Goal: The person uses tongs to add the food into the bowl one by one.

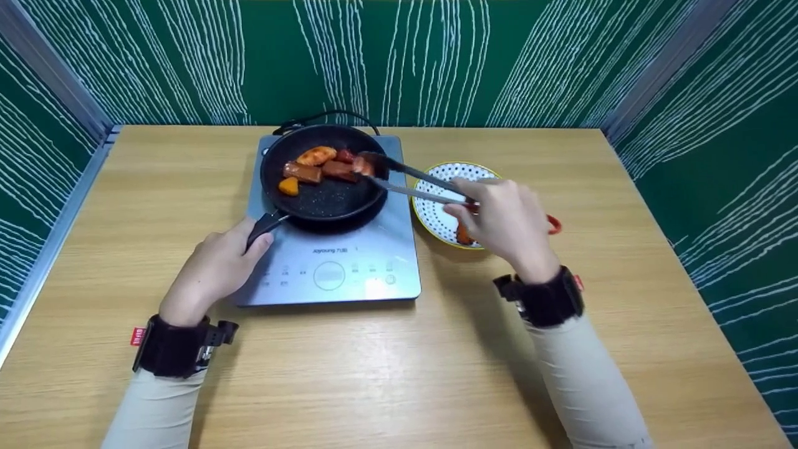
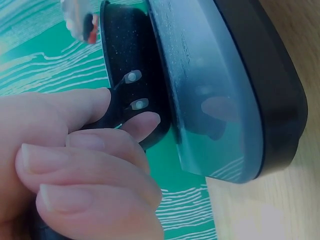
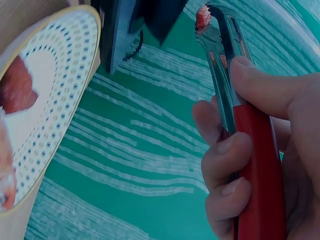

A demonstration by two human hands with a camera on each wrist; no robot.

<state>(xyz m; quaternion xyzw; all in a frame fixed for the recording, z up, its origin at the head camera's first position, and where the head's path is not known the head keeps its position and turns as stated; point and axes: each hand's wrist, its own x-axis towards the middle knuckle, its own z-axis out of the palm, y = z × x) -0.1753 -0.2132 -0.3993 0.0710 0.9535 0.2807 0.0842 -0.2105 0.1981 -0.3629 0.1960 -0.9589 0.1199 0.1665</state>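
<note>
— Well, how about the hands? Full or free?

— Full, both. See the left hand (image 1: 215,265) wrapped round the black handle (image 1: 265,226) of the frying pan (image 1: 324,207), and the right hand (image 1: 508,215) curled about the tongs (image 3: 250,125), with thumb tip on bare metal just forward of the red grip.

— And at the tips?

— Look over the pan's right side, on the side nearest the plate (image 1: 430,215): find a small reddish piece of food (image 1: 363,165) pinched there. Touching anything below? Cannot tell.

— Soft, or stiff?

— Probably light and soft, with a slick, glossy skin. Apt to slide out under a lopsided squeeze, or to tear under a hard one. Pinch across the middle, gently, with both tips level.

— And for the tongs?

— Stiff metal, by the look, with some spring. Hold by the red grip; press a little forward for finer control.

— Any different for the brown blocks (image 1: 303,172)?

— Likely firmer, judging by the straight edges. Take across the narrow sides. Treat the orange piece (image 1: 288,186) near the handle as small and easy to lose; grip low.

— And the pan?

— Surely heaviest of all, with most of the weight beyond the handle. On the cooktop (image 1: 293,249) or just above? Cannot tell. Steady it by the handle only.
</note>
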